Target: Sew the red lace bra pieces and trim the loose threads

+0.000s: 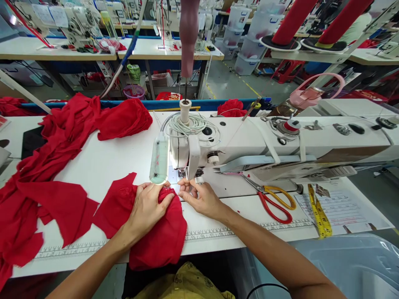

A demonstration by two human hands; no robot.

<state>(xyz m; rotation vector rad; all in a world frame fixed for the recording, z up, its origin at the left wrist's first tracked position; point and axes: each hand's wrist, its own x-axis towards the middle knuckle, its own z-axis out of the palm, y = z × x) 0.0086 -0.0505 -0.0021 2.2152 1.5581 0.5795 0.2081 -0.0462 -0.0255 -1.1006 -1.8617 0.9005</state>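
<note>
A gathered piece of red fabric lies at the front of the sewing machine and hangs over the table's near edge. My left hand grips its upper edge, thumb on top, fingertips partly hidden under the lamp cover. Just right of the fabric, my right hand has its fingers curled together close to the presser foot. Whatever sits between those fingertips is too small to make out. A second part of the red cloth spreads out to the left of my left hand.
More red cloth is heaped along the left. Orange-and-red-handled scissors lie right of my right hand, beside a yellow tape measure and a written sheet. A ruler strip runs along the front edge. A plastic bin stands lower right.
</note>
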